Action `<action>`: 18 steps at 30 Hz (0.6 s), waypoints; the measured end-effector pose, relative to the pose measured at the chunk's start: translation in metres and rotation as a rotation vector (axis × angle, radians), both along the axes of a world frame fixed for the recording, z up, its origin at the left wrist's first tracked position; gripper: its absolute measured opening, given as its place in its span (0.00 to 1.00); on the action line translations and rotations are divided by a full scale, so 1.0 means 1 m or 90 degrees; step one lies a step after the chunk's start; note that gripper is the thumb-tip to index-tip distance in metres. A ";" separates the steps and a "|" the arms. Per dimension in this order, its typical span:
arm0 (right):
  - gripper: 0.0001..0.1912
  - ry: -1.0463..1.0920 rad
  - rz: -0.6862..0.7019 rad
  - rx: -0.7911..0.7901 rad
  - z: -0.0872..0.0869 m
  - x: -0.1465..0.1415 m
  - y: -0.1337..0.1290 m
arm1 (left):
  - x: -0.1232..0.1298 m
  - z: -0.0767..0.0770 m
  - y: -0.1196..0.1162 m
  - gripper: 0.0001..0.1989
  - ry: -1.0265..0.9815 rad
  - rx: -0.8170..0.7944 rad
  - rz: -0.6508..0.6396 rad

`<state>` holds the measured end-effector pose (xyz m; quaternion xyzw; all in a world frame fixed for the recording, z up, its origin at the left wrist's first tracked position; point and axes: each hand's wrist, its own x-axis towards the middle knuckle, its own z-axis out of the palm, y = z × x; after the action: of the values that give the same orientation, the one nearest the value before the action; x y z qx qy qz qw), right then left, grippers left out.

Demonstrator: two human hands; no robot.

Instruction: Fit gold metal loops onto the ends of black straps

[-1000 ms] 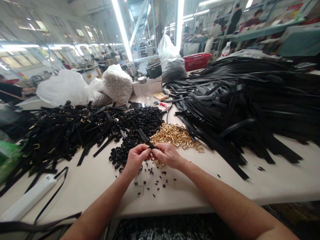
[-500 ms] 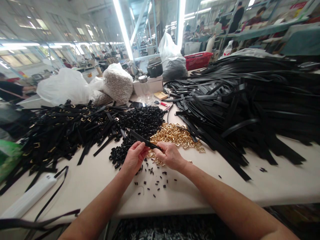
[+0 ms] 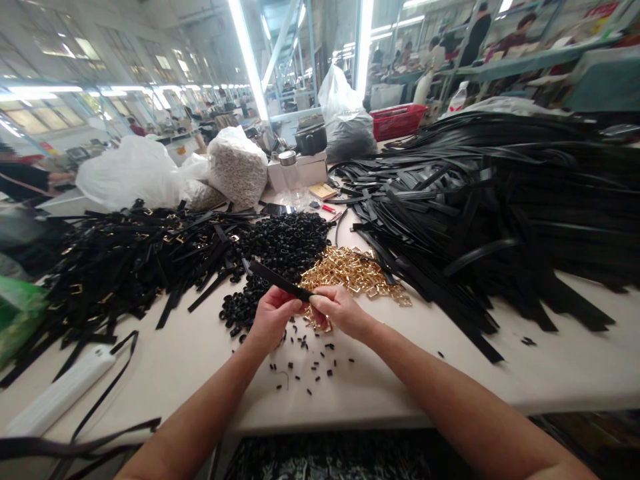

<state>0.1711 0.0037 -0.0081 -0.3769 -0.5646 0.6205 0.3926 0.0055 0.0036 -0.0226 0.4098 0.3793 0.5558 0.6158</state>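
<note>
A black strap (image 3: 274,275) is stretched between my hands over the middle of the table, its free end pointing up to the left. My left hand (image 3: 273,318) grips it from below, fingers closed. At the strap's right end my right hand (image 3: 343,311) pinches it with thumb and finger; whatever small part may be there is hidden. Behind my hands lies a heap of small black loops (image 3: 285,237). Gold buckles (image 3: 350,272) are piled just beyond my right hand. Several tiny black pieces (image 3: 315,365) lie scattered on the table (image 3: 380,393) in front.
Long black straps (image 3: 450,193) cover the right side. Straps with gold buckles (image 3: 145,253) are heaped at left, near a white power strip (image 3: 65,393). At the back stand stuffed plastic bags (image 3: 237,167), a jar (image 3: 289,170) and a red basket (image 3: 399,121). Other people work farther off.
The strap has slid up and left, with more of it showing beyond my left hand. My hands have come closer together, and my left hand has shifted slightly right.
</note>
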 end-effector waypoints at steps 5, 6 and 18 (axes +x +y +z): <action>0.11 0.005 0.038 -0.014 0.001 0.000 0.000 | 0.002 0.000 -0.004 0.11 0.095 0.095 0.033; 0.10 -0.001 0.038 -0.003 0.001 0.001 -0.001 | 0.002 0.000 -0.005 0.11 0.109 0.096 0.039; 0.15 -0.313 -0.088 0.284 0.003 0.003 -0.003 | 0.008 0.006 0.000 0.15 -0.028 -0.091 0.025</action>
<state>0.1742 0.0008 -0.0056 -0.4574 -0.7376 0.3437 0.3586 0.0132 0.0035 -0.0166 0.3445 0.4125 0.5484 0.6406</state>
